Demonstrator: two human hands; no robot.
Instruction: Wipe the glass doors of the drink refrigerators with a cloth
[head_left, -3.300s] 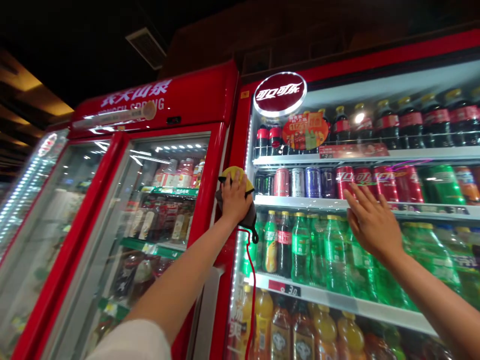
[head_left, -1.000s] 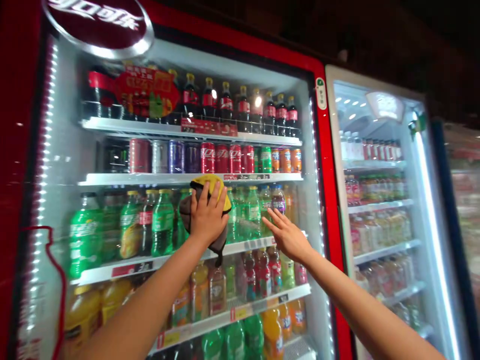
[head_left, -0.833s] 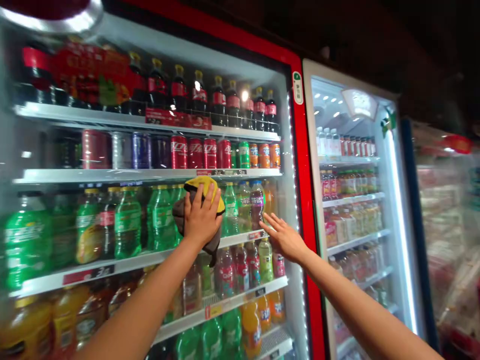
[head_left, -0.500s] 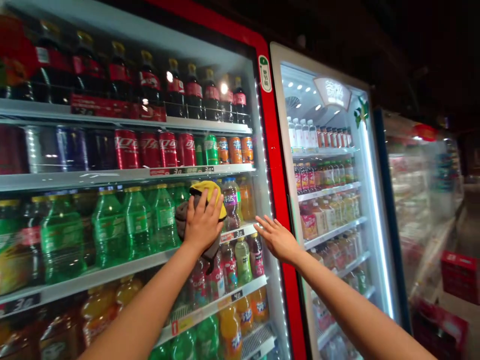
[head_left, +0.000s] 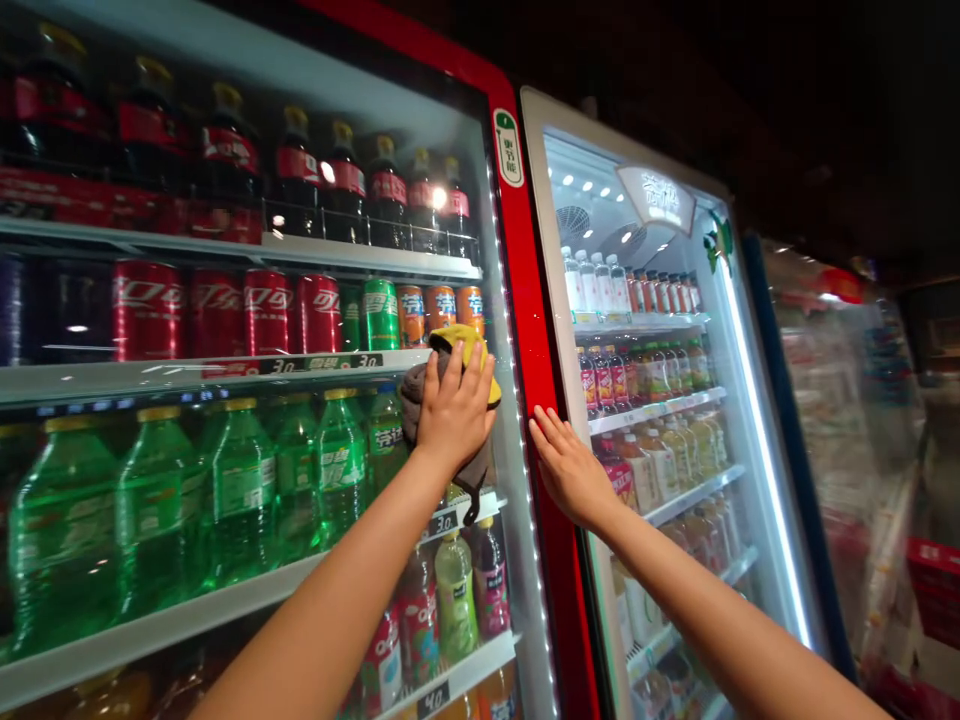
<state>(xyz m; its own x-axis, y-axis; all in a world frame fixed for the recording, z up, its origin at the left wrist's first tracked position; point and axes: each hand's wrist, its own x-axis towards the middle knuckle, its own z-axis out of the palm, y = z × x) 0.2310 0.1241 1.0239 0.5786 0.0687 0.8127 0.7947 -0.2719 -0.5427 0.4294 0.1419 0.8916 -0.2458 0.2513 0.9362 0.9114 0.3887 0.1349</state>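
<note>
My left hand presses a yellow and grey cloth flat against the glass door of a red-framed drinks fridge. The cloth bunches out past my fingers, and a grey corner hangs below. Behind it, through the glass, are orange cans and the shelf of green bottles. To the right, my right hand lies against the red door frame, fingers stretched out and together, holding nothing. Its palm is hidden from view.
Cola bottles and red cans fill the upper shelves behind the glass. A second, white-framed fridge with lit shelves adjoins on the right. Farther right is an open-looking display case and a red box near the floor.
My left hand has slid the cloth rightward and upward across the glass, closer to the red frame. My right hand has shifted fully onto the frame. The view has moved nearer the doors.
</note>
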